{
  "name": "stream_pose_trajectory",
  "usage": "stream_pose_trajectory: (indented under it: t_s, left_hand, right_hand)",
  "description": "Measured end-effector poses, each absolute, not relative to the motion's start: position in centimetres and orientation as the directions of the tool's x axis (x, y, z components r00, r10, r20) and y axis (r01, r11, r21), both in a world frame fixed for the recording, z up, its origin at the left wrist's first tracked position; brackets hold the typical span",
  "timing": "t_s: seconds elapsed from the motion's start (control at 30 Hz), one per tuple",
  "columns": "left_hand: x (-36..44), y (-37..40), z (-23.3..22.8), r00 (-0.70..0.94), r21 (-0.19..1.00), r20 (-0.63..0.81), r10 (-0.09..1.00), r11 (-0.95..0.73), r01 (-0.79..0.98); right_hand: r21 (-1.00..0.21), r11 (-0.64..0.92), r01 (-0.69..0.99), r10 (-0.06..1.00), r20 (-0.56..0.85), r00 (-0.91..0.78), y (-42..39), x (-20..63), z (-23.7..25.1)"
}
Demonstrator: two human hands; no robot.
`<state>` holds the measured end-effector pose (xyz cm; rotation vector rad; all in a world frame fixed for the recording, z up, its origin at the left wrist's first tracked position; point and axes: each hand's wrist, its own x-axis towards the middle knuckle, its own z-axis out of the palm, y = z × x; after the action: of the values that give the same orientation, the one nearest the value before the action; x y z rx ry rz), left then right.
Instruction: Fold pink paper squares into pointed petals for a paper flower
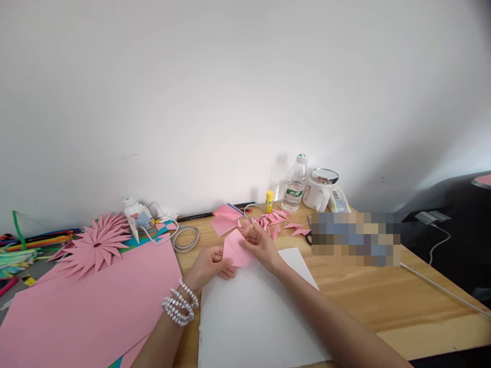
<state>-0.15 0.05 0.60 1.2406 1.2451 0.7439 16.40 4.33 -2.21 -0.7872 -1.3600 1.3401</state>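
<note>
Between both hands (pixel 211 266): pink paper (pixel 233 249), held at both sides.

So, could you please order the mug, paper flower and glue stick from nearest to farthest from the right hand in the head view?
1. Glue stick, beyond the right hand
2. Mug, at the back right
3. Paper flower, far left

left fingers (pixel 224 265) and right fingers (pixel 252 234) pinch near each other.
</note>
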Motion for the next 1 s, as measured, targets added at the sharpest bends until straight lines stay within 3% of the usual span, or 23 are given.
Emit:
stream_pose_trajectory:
  t_s: [0.13, 0.37, 0.67, 0.87, 1.0]
  left_hand:
    - [0.0, 0.2, 0.5, 0.095, 0.958, -0.210, 0.973, 0.185, 0.221]
    - [-0.1, 0.4, 0.0, -0.129, 0.989, -0.025, 0.991, 0.044, 0.142]
    - [0.5, 0.4, -0.6, 0.018, 0.956, -0.193, 0.981, 0.193, -0.222]
    - [0.1, 0.6, -0.2, -0.027, 0.921, -0.266, 0.964, 0.246, -0.302]
    - [0.0, 0.6, -0.2, 0.010, 0.923, -0.255, 0.967, 0.247, -0.295]
  right_hand:
    - [-0.974, 0.183, -0.136, 0.945, 0.213, -0.249, 4.5, 16.4, -2.7]
    - [-0.986, 0.045, -0.158, 0.937, 0.097, -0.336, 4.1, 16.0, -2.7]
    - [-0.986, 0.102, -0.130, 0.894, 0.148, -0.424, 3.9, 15.9, -2.7]
    - [-0.968, 0.238, -0.078, 0.798, 0.240, -0.552, 3.4, 16.3, -2.5]
    - [-0.964, 0.260, -0.046, 0.790, 0.240, -0.564, 3.5, 16.2, -3.1]
